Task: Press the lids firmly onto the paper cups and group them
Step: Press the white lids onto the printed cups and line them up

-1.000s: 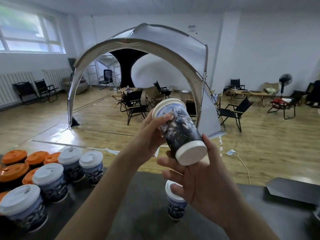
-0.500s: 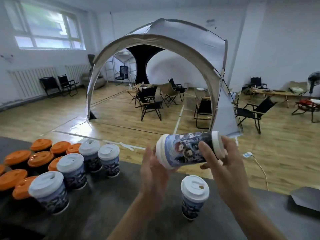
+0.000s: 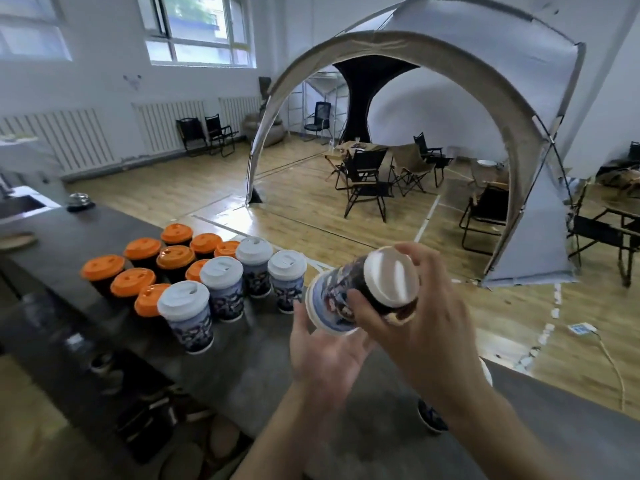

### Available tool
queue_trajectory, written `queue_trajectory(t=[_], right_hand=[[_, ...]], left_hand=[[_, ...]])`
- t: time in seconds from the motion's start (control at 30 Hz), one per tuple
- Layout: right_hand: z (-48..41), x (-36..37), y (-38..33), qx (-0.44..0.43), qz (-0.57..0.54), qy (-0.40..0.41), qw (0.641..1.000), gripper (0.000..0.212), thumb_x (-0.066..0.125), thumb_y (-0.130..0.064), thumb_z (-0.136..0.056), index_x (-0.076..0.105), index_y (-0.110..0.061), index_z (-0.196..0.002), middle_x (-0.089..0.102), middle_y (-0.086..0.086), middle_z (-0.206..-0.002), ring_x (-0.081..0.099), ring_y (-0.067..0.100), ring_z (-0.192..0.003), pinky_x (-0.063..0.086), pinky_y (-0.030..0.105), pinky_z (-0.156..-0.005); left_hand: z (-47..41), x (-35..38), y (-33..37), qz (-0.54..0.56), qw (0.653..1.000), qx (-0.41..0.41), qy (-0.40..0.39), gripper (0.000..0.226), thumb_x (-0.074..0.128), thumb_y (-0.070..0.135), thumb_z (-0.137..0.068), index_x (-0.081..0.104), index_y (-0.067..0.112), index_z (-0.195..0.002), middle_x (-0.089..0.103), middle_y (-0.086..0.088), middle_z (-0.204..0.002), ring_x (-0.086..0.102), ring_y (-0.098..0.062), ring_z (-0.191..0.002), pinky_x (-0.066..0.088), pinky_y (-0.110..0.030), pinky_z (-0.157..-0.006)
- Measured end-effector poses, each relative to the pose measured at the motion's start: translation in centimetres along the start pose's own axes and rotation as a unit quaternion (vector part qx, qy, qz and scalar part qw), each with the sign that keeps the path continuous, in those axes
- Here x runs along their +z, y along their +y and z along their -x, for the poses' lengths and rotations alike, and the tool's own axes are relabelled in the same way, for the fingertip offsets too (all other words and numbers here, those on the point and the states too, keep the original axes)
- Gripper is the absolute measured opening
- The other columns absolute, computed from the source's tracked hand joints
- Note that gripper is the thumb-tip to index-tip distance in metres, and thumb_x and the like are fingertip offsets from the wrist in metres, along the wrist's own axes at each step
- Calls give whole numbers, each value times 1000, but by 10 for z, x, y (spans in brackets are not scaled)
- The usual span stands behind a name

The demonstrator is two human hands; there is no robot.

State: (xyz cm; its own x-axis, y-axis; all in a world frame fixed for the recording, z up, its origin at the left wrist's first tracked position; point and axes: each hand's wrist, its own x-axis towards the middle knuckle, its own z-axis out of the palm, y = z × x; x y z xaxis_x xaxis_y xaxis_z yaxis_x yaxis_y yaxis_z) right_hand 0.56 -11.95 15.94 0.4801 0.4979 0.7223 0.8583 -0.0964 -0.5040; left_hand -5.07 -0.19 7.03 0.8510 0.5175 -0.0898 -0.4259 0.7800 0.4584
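fingers (image 3: pixel 370 310) round tilted printed cup (image 3: pixel 341 289), white lid (image 3: pixel 323 319) on

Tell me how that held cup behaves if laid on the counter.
The cup would probably roll in a curve, since its round body tapers toward the base. It seems light: the right hand's fingers hold it sideways. Its paper wall may dent if squeezed.

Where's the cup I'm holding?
The cup is centre-right in the head view, tipped sideways over the counter between left hand and right hand, right of the white-lidded cups.
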Motion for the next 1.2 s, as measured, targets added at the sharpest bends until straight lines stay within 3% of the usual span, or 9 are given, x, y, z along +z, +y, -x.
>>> queue_trajectory(t=[0.07,0.17,0.27,0.37,0.47,0.57,0.9,1.03,1.2], right_hand=[[16,8,7,46,-43,-22,998,68,72,-66,-72,41,-36,-125,55,-20,-101,51,2,-77,43,5,-66],[54,39,25,115,-100,-121,981,65,77,-62,-70,33,-58,-116,56,-30,-112,60,-12,-94,44,4,-75],[86,83,50,188,-105,-197,956,52,72,-57,-72,41,-46,-111,63,-18,-116,64,-2,-104,50,18,-85],[92,128,66,219,-127,-292,922,49,76,-23,-87,42,-40,-118,59,-19,-119,58,-4,-112,50,23,-99],[83,163,70,230,-165,-337,898,46,65,-3,-95,48,-26,-130,55,-22,-119,56,-8,-111,47,16,-104],[76,184,77,234,-166,-351,891,47,60,-1,-98,47,-15,-141,54,-11,-129,53,1,-122,43,1,-90],[85,192,101,234,-146,-359,891,38,63,-10,-97,58,-20,-134,65,-7,-129,60,2,-121,48,25,-107],[87,191,108,239,-154,-350,893,32,63,-8,-98,61,-19,-129,66,-11,-119,60,-10,-109,45,6,-93],[90,188,111,231,-160,-350,894,30,63,-9,-99,62,-20,-126,67,-11,-118,61,-10,-109,46,7,-92]], left_hand=[[5,-11,13,-45,998,29,18,96,56,82,-81,66,-1,-128,63,-32,-129,64,-38,-119,48,-51,-106],[16,-31,24,-181,981,71,8,97,91,55,-63,61,-4,-134,63,-29,-132,65,-37,-119,52,-47,-104],[16,-66,26,-357,908,186,119,88,96,31,-46,63,16,-126,74,-7,-121,73,-17,-107,60,-30,-86],[7,-108,31,-474,823,252,189,82,99,20,-57,56,32,-125,67,18,-124,64,5,-114,53,-21,-98],[-8,-137,42,-529,772,271,226,90,98,34,-59,51,29,-136,62,12,-135,58,-8,-128,48,-42,-110],[-25,-148,56,-551,739,291,256,84,97,21,-65,49,27,-135,60,5,-137,54,-12,-130,43,-43,-114],[-50,-164,58,-587,719,244,282,85,91,23,-74,43,15,-144,54,-4,-144,51,-18,-134,43,-43,-114],[-55,-169,58,-593,710,235,299,87,90,26,-75,42,12,-146,53,-6,-146,49,-22,-137,42,-48,-115],[-58,-169,58,-598,708,228,298,93,88,26,-78,35,10,-152,45,-9,-154,42,-23,-143,36,-45,-119]])
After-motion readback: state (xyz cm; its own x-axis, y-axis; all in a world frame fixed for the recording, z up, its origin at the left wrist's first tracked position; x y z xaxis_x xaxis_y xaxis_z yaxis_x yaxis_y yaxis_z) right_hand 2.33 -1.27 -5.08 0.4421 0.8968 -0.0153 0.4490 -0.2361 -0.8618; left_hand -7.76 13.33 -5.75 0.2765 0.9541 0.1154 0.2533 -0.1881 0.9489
